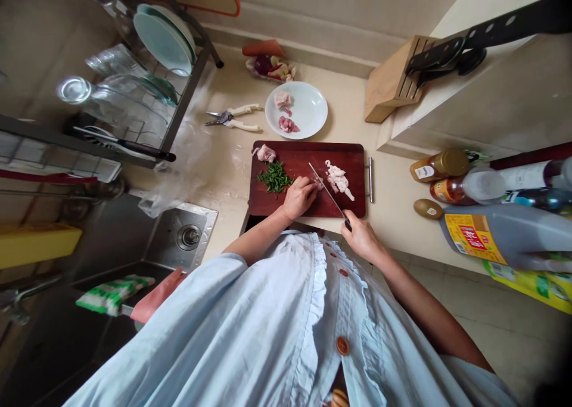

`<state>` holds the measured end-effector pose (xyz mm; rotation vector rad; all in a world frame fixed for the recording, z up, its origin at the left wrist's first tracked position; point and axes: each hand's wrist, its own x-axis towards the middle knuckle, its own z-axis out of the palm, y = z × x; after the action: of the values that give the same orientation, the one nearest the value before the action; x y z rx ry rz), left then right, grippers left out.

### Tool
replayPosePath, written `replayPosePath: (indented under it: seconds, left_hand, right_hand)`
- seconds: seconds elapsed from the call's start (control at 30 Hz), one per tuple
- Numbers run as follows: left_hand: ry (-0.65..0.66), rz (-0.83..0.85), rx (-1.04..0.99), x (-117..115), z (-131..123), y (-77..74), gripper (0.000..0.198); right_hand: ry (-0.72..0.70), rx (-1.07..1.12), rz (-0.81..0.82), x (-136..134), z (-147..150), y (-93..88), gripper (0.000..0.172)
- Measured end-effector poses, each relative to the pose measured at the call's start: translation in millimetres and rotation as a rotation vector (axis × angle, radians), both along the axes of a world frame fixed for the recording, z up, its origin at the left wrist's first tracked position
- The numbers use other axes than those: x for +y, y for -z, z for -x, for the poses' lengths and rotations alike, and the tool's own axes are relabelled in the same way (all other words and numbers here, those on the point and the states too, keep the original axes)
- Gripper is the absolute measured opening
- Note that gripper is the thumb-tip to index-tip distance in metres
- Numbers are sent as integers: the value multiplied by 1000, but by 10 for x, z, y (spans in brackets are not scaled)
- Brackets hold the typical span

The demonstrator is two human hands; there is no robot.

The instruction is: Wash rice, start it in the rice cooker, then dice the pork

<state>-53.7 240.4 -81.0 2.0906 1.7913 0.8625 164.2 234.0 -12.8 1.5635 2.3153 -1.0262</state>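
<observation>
My right hand (pixel 361 235) is closed round the dark handle of a kitchen knife (pixel 329 193), its blade slanting up and left over a dark red cutting board (pixel 304 157). Just left of the blade, my left hand (pixel 300 198) presses a piece of raw meat (pixel 318 183) to the board with curled fingers, which partly cover it. Pale cut meat (pixel 338 179) lies right of the blade. Chopped green pieces (pixel 274 177) are heaped at the board's left, below another raw chunk (pixel 264 153).
Behind the board stands a white plate (pixel 315 112) with raw meat; kitchen shears (pixel 235 118) lie left of it. A knife block (pixel 391 82) and several bottles (pixel 473 234) line the right. The sink (pixel 210 222) and dish rack (pixel 183 109) are at left.
</observation>
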Motion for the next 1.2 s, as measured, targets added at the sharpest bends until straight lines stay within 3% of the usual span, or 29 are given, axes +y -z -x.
replayPosePath:
  seconds: [0.3, 0.4, 0.57, 0.83, 1.07, 1.2]
  left_hand:
    - [-14, -16, -10, -4, 8, 73, 24]
    - [-17, -21, 1, 2, 3, 59, 25]
    - [-4, 18, 8, 21, 8, 27, 25]
    - [24, 8, -21, 29, 26, 38, 23]
    - [-5, -48, 22, -2, 31, 97, 22]
    - [-27, -87, 42, -14, 28, 106, 23]
  right_hand:
    - [37, 19, -31, 73, 51, -57, 40]
    - [-3, -25, -57, -18, -55, -142, 43]
    - [-37, -8, 40, -122, -253, -225, 42]
    - [-40, -5, -15, 215, 313, 52, 38]
    - [-2, 19, 39, -14, -58, 13, 41]
    - [43, 67, 31, 47, -15, -74, 41]
